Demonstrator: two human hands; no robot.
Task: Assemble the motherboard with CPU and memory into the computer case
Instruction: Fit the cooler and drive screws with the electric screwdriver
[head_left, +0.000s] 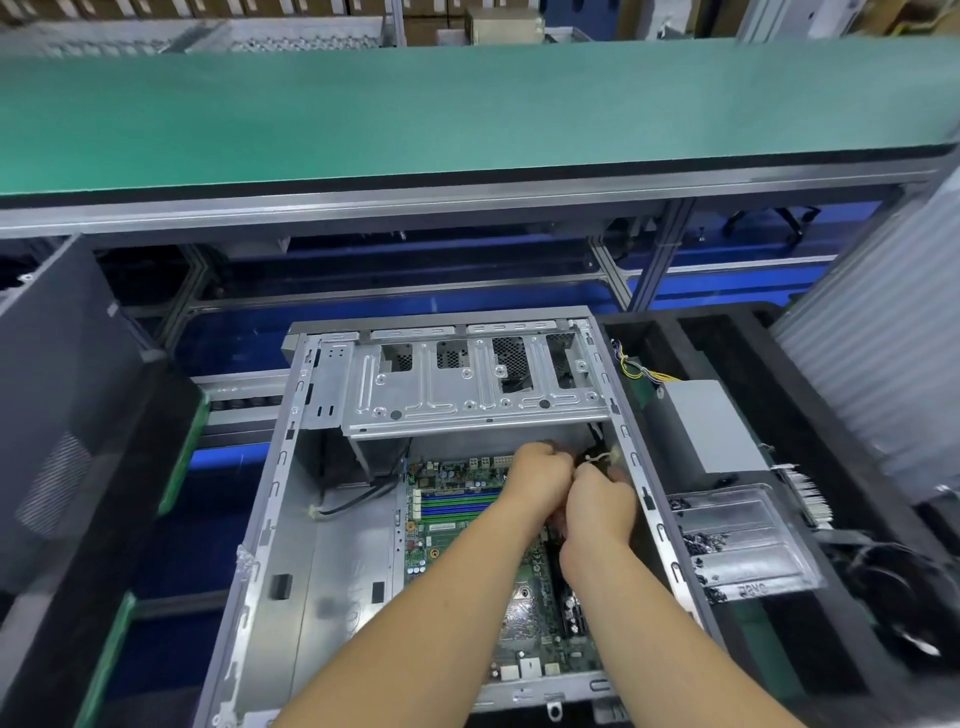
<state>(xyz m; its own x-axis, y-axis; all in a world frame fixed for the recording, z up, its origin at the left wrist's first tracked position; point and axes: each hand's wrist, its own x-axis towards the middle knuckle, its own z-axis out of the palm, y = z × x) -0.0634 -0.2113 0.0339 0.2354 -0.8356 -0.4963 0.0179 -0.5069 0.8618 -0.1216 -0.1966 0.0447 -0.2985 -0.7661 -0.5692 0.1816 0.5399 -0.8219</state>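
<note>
A: Two bare arms came in from the bottom, closest to us. Where did they go?

B: Into the case (291, 467). It lay open on its side. Both hands met near its far right corner, just under the metal drive cage (467, 395).

A: What were the fingers doing?

B: The left hand (540, 475) had its fingers curled in tight. The right hand (602, 501) did too. A white tie on a black cable (600, 457) poked out just above them. I think they were pinching that cable, but the fingertips were hidden, so I could not tell for sure.

A: And the board?

B: The board (457, 525) already lay flat on the floor of the case, on the right side. Its blue and green memory slots (460, 504) showed just left of the hands.

A: How should you hold a board like that?

B: By its edges, I would say. It looked thin, stiff and light, with lots of tiny parts that could break. The cable looked soft and bendy.

A: Anything beside the case?

B: A clear tray (748, 540) of dark screws, to the right.
</note>
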